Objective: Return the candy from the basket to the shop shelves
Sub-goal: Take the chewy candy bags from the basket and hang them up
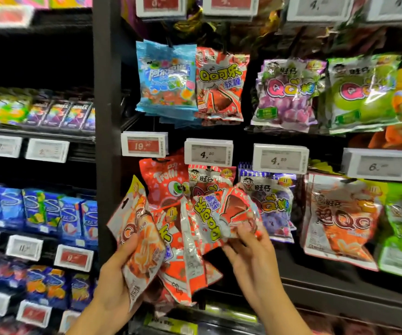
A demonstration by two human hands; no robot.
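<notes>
You are partway through the return. The basket is not in view, so you cannot tell how much candy remains in it. What the view does show is that several packets are off the shelves and in your hands, none of them yet hung.

Your left hand (116, 269) grips a fan of packets (146, 240) from below. The thumb lies across the front of the nearest orange-and-white packet, and the other fingers are hidden behind the bundle, pressed against its back. The fan leans to the left, with its top corners pointing up toward the pegs.

Your right hand (250, 252) holds a single red cola gummy packet (221, 213). The fingertips (239, 228) pinch its lower edge, thumb in front and the other fingers curled behind the foil. The packet is turned sideways, so its lettering runs vertically. It sits in front of the lower row of hanging candy, just below the price tag (208, 152) marked 4.20, and overlaps the red packets already hanging there.

A matching stock of cola gummies (220, 83) hangs on the upper peg, next to the blue packets (166, 76). Judging from the print, that upper peg is the likely home for the packet in your right hand.

Remaining work, as far as can be judged:
- Turn the pinched packet upright and hang it.
- Sort the fan in your left hand, one packet at a time, to its matching pegs.
- Check the basket for leftovers.
</notes>
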